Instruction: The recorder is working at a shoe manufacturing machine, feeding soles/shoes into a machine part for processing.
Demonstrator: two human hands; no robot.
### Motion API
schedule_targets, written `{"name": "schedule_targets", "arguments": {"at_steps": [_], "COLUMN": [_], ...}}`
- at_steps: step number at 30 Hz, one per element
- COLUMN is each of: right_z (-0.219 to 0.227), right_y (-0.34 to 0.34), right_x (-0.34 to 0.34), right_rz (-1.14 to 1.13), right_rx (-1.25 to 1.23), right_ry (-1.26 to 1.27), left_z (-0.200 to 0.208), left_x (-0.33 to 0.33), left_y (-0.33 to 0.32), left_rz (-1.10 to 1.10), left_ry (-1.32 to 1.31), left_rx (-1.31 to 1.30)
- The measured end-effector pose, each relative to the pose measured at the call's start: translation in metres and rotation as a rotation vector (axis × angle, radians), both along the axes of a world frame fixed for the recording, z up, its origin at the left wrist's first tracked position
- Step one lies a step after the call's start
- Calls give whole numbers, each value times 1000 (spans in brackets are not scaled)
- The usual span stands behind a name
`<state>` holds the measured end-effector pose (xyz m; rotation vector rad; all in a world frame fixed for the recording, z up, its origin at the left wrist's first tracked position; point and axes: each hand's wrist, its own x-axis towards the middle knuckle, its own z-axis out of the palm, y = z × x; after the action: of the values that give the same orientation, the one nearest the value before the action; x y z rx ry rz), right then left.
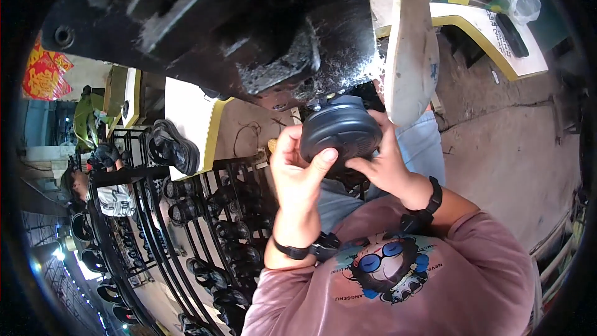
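With the left hand (300,177) and right hand (387,162) curled partly closed around the black shoe (341,129) at the frame's centre, grip evenly and mind the dark machine (205,43) at upper left

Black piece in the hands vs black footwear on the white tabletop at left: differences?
Support: the black piece is held between the left hand and right hand; the black footwear rests on the white tabletop, no hand on it.
Look: the black piece shows a smooth, rounded side; the black footwear looks more broken up and uneven.
Shared: both black.
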<state>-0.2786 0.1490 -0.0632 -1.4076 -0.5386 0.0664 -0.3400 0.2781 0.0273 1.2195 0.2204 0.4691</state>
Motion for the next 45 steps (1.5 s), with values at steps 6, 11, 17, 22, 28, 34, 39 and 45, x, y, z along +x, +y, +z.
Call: {"name": "schedule_targets", "arguments": {"at_steps": [6,11,17,22,28,34,39,45], "right_z": [60,142,150,77,46,40,51,64], "right_y": [-57,-55,-27,-32,-23,-9,21,29], "right_x": [65,88,59,44,44,41,19,17], "right_rz": [34,182,224,103,175,224,505,240], "right_rx": [-375,-612,-491,-472,-441,-460,-363,-339], "right_ry": [-470,-665,-603,-393,-157,-83,-10,-380], "left_z": [-7,-4,13,60,-11,-18,-52,17], "left_x": [2,2,-12,-58,-37,22,33,-20], "left_y": [-33,-26,10,41,195,192,208,95], "left_rz": [61,36,204,962,703,457,703,413], "left_ry": [-119,-128,-73,-315,216,1013,508,-301], "left_rx": [-355,-406,-282,783,1560,1682,1792,1442]}}
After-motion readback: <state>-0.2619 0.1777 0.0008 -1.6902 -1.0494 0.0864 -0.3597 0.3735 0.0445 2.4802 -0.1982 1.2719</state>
